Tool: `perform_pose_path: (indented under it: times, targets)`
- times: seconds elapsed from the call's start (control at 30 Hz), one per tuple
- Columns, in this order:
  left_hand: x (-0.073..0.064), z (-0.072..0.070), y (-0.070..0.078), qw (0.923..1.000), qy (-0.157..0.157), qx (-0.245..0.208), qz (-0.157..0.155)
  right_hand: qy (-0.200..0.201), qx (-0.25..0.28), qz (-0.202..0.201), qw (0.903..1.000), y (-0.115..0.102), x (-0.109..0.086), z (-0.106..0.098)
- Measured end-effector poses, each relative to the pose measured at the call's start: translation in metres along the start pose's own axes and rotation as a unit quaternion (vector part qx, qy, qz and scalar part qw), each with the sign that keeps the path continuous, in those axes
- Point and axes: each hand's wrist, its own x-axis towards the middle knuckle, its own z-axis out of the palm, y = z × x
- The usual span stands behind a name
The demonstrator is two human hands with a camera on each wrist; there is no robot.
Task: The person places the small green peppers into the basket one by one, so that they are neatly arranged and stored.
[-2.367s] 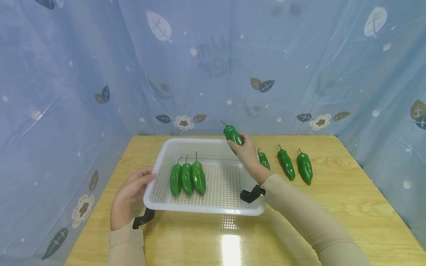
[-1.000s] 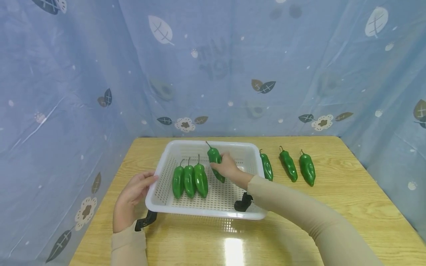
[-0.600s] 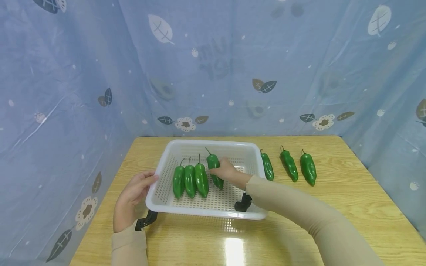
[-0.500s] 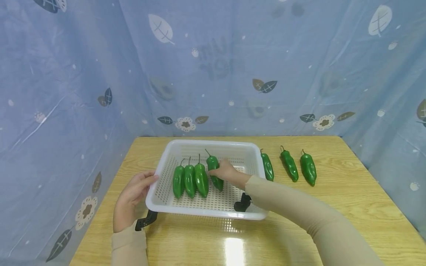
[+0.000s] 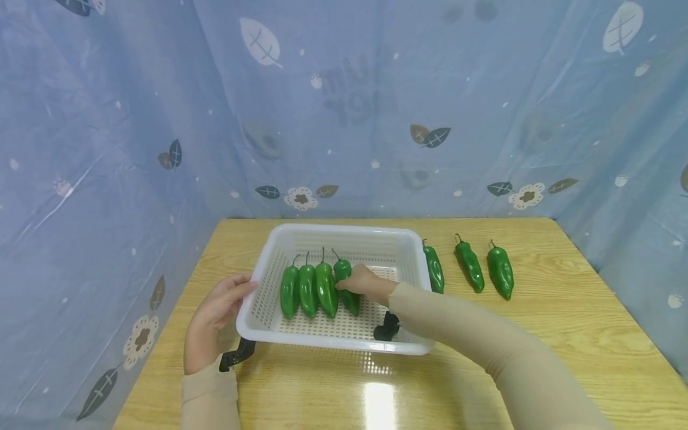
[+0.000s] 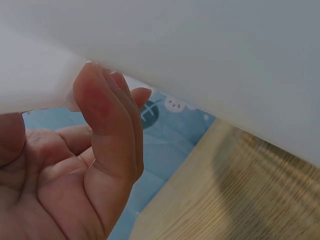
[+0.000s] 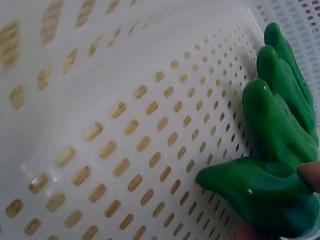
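Right hand inside basket, fingers gripping pepper just right of row of three peppers. Touching row or not, resting on basket floor or not: hard to tell behind hand. Left hand pinches basket's left rim. Three loose peppers on table, right of basket. Risks: early release could let pepper roll; sideways push could skew row; right sleeve catching rim could drag basket.

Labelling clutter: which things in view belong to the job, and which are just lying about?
Part of the job:
white basket, its rim held by the left hand
held pepper, in the right hand
three peppers lying in the basket
three loose peppers on the table, likely

Just there:
table, as support
blue curtain
black wrist pieces
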Motion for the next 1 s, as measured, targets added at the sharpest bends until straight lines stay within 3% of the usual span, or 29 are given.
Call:
perform_pose_path:
  times: [0.2,0.6,1.0]
  targets:
    - [-0.0002,-0.0003,-0.0005,0.9999,0.010,0.004,-0.008,-0.002,-0.031,-0.002,0.9995,-0.0022,0.0025,0.0030]
    - [0.0002,0.0002,0.0014,0.9998,0.011,0.003,-0.015,-0.020,-0.009,0.013,0.9997,0.0012,0.0038,0.0045]
    - [0.0011,-0.0002,-0.0018,0.9999,0.005,0.005,-0.009,0.001,-0.040,0.002,0.9992,-0.0003,0.0020,0.0071]
